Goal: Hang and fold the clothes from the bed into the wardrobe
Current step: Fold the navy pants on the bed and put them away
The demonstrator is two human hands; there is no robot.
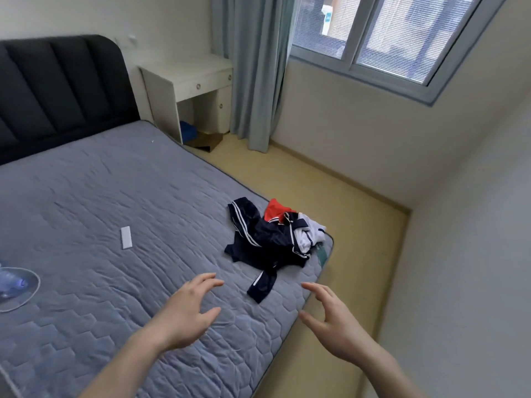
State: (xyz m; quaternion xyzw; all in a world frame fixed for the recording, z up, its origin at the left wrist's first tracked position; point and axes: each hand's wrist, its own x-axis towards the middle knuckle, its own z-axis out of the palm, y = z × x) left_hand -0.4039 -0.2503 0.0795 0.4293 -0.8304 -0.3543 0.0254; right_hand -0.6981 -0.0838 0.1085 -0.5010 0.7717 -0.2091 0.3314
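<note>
Stage: While the clothes are not yet picked up, both hands hover above the bed (115, 196), short of the pile.
Clothes pile (275, 239): crumpled heap, navy with white stripes, plus white and red pieces; lies near the mattress corner, within reach from this side.
Left hand (186, 308): palm down, fingers spread and relaxed, holding nothing; just beside the pile's trailing navy end.
Right hand (333, 320): palm turned inward, thumb apart from loosely curved fingers, holding nothing.
Pose rationale: judged a two-handed approach flanking the heap.
Wardrobe: not in view.
Other item: white remote (126, 237), well apart.
</note>
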